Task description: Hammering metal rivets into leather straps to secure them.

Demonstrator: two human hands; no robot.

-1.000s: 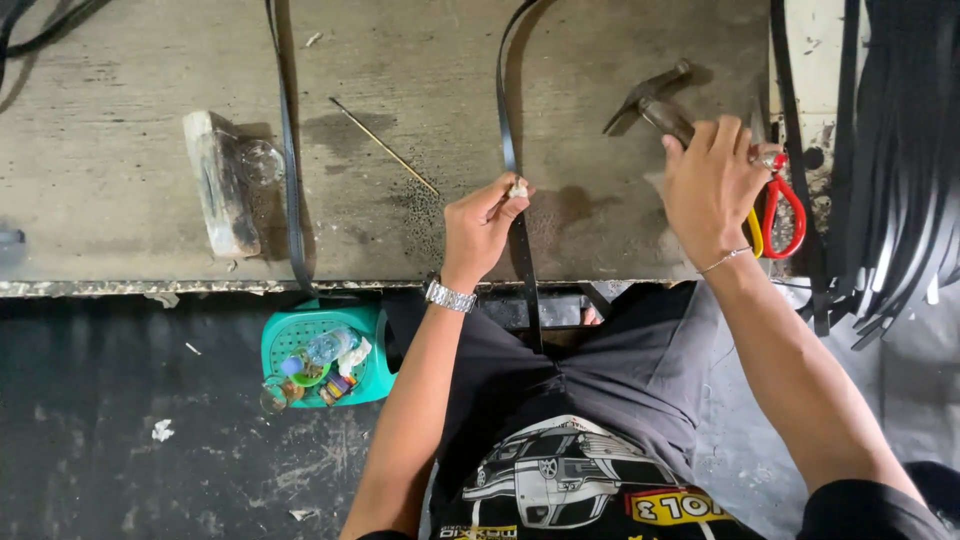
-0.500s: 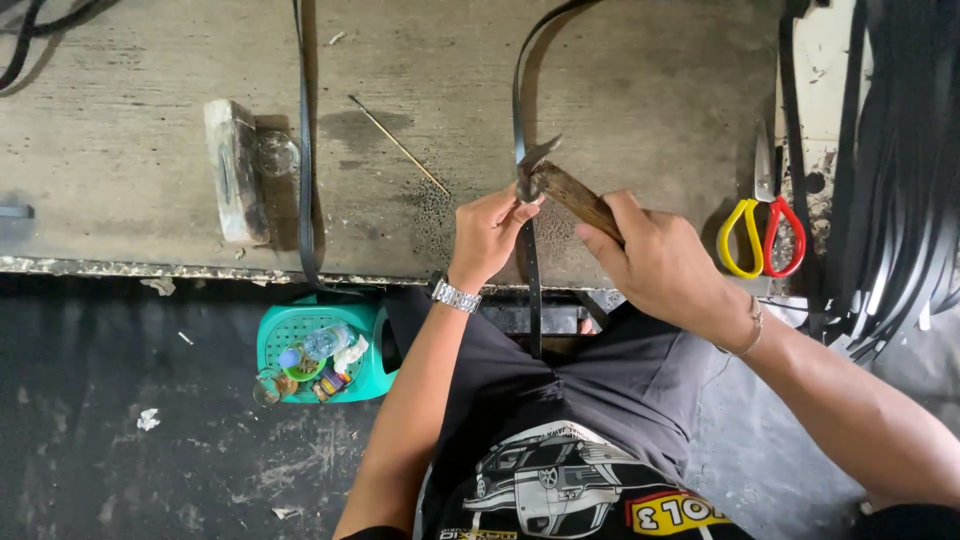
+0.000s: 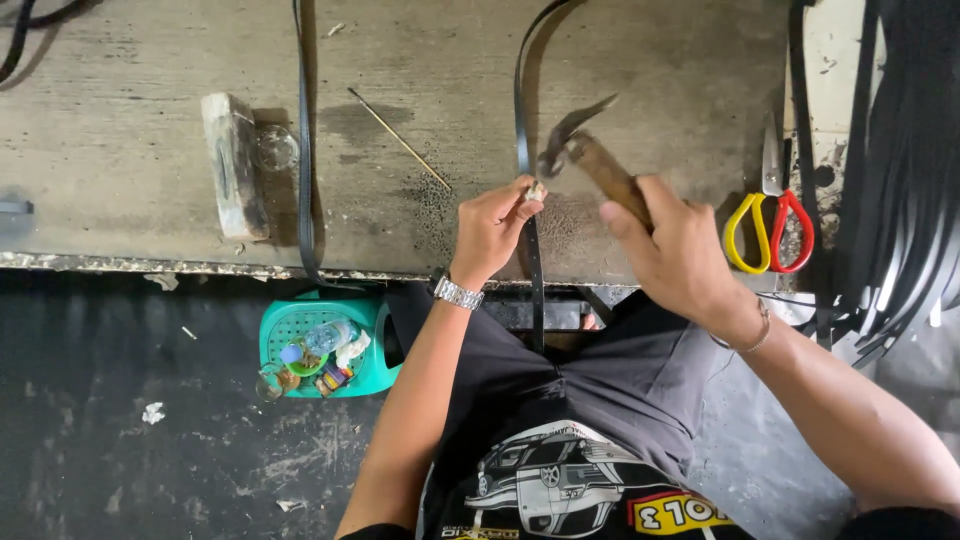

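Observation:
My left hand pinches a small pale piece against a narrow black strap that runs across the worn wooden bench and hangs over its front edge. My right hand grips the wooden handle of a claw hammer, whose metal head is raised just above the left fingertips and the strap. A metal watch sits on my left wrist and a thin bracelet on my right.
A second black strap crosses the bench beside a pale block and a thin stick. Scissors with a yellow and a red handle lie at right, near a bundle of black straps. A green basket stands on the floor.
My right hand picked up the hammer from the right side of the bench, brought it over to the strap and lifted its head above my left fingers. The left hand stayed on the strap.

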